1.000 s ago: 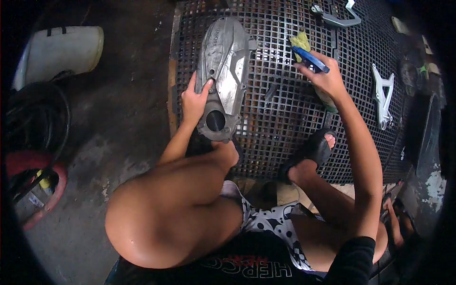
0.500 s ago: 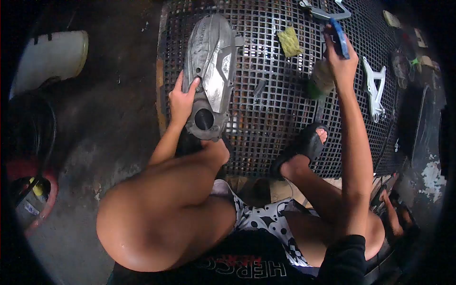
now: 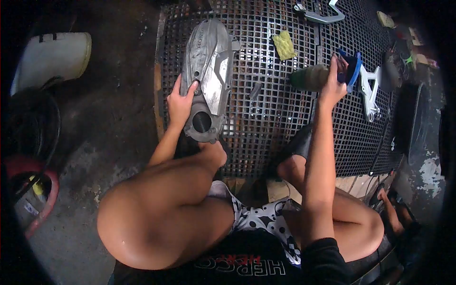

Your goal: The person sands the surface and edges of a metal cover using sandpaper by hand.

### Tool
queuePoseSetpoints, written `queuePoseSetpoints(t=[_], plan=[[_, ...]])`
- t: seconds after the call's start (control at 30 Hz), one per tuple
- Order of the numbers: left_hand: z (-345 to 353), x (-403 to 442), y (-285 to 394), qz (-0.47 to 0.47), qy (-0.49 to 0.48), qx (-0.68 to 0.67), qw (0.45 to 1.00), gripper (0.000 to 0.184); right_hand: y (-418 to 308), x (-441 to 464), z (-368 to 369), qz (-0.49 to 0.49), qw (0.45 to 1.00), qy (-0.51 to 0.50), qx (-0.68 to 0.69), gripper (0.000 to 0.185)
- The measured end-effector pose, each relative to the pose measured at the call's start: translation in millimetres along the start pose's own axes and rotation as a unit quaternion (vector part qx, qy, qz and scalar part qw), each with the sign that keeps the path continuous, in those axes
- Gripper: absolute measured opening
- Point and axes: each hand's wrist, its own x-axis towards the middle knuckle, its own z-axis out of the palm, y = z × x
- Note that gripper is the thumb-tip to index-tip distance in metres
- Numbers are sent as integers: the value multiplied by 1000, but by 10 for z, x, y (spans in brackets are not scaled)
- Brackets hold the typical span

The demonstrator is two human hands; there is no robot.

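A grey metal engine cover (image 3: 202, 61) stands over the black grating, its round opening toward me. My left hand (image 3: 180, 104) grips its left edge, thumb on the front face. Wrapped round a blue spray trigger is my right hand (image 3: 334, 83); the spray bottle (image 3: 311, 78), with its green end pointing left, is tilted on its side. A yellow cloth (image 3: 284, 45) lies on the grating between the cover and the bottle. Just left of the bottle, lower down, is a small greyish piece (image 3: 255, 91).
Two silver brackets, one at the top (image 3: 323, 18) and one at right (image 3: 369, 95), lie on the grating (image 3: 266, 137). At left are a whitish container (image 3: 52, 59), dark hoses and a red ring-shaped object (image 3: 50, 190). Another person's leg (image 3: 392, 216) shows lower right.
My right hand has let go of the yellow cloth, which now lies on the grating, and holds the bottle by its trigger, turned sideways. My left hand still holds the cover.
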Motion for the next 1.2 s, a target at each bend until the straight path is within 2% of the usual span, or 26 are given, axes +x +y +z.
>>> queuePoseSetpoints(t=[0.07,0.2,0.23,0.27,0.3,0.33,0.37,0.4,0.43,0.47,0.53,0.6,0.63,0.7,0.73,0.8,0.83,0.93,0.97,1.0,1.1,1.13,1.2], plan=[[21,-18,2,4,15,15,1000,67,82,-136,-23,5,999,7,48,32],[32,-7,-11,-37,8,-18,999,65,12,-248,-23,-23,998,37,-47,41],[44,-12,-32,-40,16,-21,999,65,-138,-363,-48,12,991,33,-130,56],[54,-26,-65,-29,16,-36,999,64,24,-536,-84,-42,981,100,-163,75],[49,-5,-71,-15,14,-51,998,64,258,-729,-165,-34,967,135,-213,86],[33,6,-46,-14,17,-51,998,64,266,-987,-127,47,978,186,-75,71],[25,-4,-7,-22,17,-41,999,64,547,-1255,-175,63,978,196,-19,56],[24,-13,18,-32,18,-31,999,64,698,-1525,-209,168,972,160,-33,46],[12,-7,27,-40,5,-42,998,64,656,-1724,-106,216,970,115,-6,42],[4,-27,31,-47,2,-37,998,64,639,-1841,-19,173,983,29,-45,41],[-10,-18,78,-30,1,-31,999,63,612,-1901,119,242,964,-112,-22,45],[31,-55,-8,-23,-4,-57,998,63,531,-1831,260,236,947,-154,-152,48],[44,-53,-28,-30,-2,-46,998,63,482,-1801,295,236,949,-148,-146,48],[26,-6,50,-34,10,-51,998,62,384,-1720,413,141,896,-204,-368,56],[18,-9,66,-19,16,-33,999,61,397,-1718,450,139,899,-206,-360,56],[0,-12,93,-25,7,-63,998,61,446,-1700,490,76,885,-225,-400,60],[-15,-11,97,-28,1,-56,998,61,490,-1666,480,84,872,-260,-406,57],[-27,-11,117,-37,-9,-57,998,61,642,-1570,408,37,874,-303,-378,45],[-24,-15,132,-40,-6,-64,997,61,685,-1543,371,32,880,-311,-358,35],[-15,-10,120,-41,-6,-63,997,61,693,-1530,377,33,879,-312,-359,35],[-30,-7,96,-50,-15,-68,996,61,631,-1520,477,62,939,-272,-200,16],[-24,-7,110,-53,-14,-76,996,60,513,-1510,575,63,939,-272,-199,16],[-30,-17,139,-57,-17,-81,995,60,281,-1504,769,68,956,-263,-106,18]])
